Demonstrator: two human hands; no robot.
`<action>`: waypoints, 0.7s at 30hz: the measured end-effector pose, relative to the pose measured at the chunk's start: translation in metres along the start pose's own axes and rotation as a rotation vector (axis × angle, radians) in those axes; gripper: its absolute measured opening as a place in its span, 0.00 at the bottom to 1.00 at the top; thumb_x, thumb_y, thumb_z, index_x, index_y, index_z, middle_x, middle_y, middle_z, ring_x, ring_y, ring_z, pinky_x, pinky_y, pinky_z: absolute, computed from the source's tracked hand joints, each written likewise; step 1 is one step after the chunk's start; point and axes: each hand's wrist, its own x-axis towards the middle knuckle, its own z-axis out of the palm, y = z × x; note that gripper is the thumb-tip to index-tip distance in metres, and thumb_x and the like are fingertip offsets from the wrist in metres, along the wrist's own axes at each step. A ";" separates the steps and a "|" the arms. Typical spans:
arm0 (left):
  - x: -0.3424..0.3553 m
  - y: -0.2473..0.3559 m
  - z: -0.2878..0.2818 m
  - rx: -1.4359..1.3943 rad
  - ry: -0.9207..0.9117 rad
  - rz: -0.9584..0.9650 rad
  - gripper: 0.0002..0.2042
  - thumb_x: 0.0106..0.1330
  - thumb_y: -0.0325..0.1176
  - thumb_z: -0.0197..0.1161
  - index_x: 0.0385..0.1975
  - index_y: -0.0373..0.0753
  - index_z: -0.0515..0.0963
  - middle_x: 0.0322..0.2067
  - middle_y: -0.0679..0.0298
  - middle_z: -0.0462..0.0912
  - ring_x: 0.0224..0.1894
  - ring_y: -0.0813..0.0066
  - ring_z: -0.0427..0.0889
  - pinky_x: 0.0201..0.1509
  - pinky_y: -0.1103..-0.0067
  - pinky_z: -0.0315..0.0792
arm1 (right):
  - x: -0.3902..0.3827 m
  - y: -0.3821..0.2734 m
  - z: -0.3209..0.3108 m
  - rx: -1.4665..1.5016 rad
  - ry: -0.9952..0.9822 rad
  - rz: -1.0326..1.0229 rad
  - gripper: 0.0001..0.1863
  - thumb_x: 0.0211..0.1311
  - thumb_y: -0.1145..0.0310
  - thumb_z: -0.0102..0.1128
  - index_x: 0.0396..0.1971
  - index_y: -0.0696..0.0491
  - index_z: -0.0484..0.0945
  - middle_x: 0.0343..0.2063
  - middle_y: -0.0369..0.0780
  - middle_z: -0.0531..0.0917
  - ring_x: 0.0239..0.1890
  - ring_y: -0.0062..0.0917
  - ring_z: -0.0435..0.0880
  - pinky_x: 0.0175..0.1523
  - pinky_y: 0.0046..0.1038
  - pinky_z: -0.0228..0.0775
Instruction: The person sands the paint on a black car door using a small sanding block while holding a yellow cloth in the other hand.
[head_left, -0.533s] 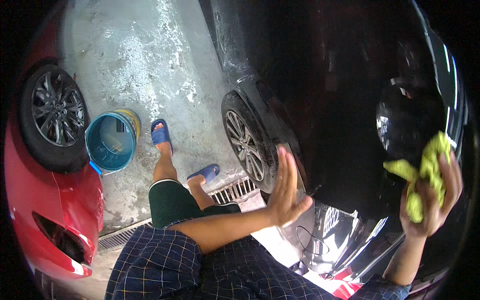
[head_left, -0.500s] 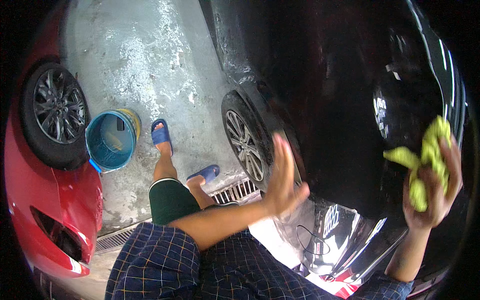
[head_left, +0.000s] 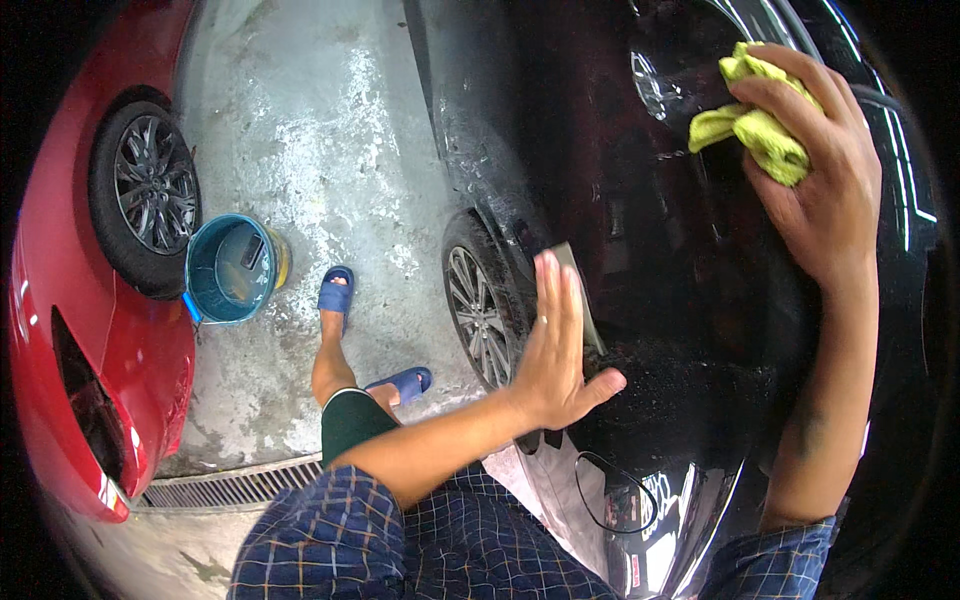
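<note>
Plainly, the biggest thing here is the black car [head_left: 680,270], whose dark, glossy panels fill most of the right side and mirror pale streaks of light. Across the wet-looking floor [head_left: 300,130] stands the red car [head_left: 65,265], and beside its front wheel [head_left: 155,185] sits a blue bucket [head_left: 208,265]. The right hand [head_left: 835,190] has travelled farther up the view over the last half second, its arm now reaching well out across the black bodywork, so the work has shifted to a stretch farther from the body. Meanwhile the left hand [head_left: 555,375] keeps much the same pose near the black car's wheel [head_left: 478,315], empty, fingers straight and thumb spread; whether its palm meets the bodywork cannot be told. Smallest is the yellow-green cloth [head_left: 770,145], at the upper right over the dark panel, grasped between the right hand's bent fingers and thumb. It looks soft, crumpled into a thick wad, with one loose flap poking out leftward; its contact with the panel is unclear.
</note>
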 end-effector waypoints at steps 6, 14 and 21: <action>0.045 0.028 -0.039 0.037 -0.128 -0.489 0.54 0.83 0.65 0.45 0.81 0.19 0.30 0.83 0.27 0.28 0.88 0.36 0.28 0.85 0.41 0.28 | 0.007 -0.011 -0.001 0.048 0.061 0.058 0.23 0.52 0.74 0.77 0.51 0.47 0.87 0.61 0.35 0.85 0.63 0.40 0.85 0.65 0.41 0.77; 0.044 0.002 -0.008 -0.088 0.077 -0.433 0.53 0.84 0.68 0.38 0.82 0.20 0.32 0.84 0.31 0.30 0.88 0.42 0.28 0.89 0.56 0.29 | 0.006 -0.017 -0.004 0.032 0.045 0.168 0.26 0.45 0.74 0.82 0.48 0.45 0.88 0.61 0.33 0.86 0.64 0.37 0.85 0.68 0.45 0.78; 0.116 -0.125 -0.060 -0.123 0.174 -0.505 0.50 0.84 0.69 0.29 0.83 0.22 0.33 0.85 0.36 0.28 0.88 0.49 0.26 0.90 0.63 0.27 | 0.011 -0.016 0.000 0.038 0.053 0.122 0.27 0.45 0.75 0.82 0.49 0.45 0.88 0.60 0.33 0.86 0.64 0.37 0.85 0.68 0.43 0.79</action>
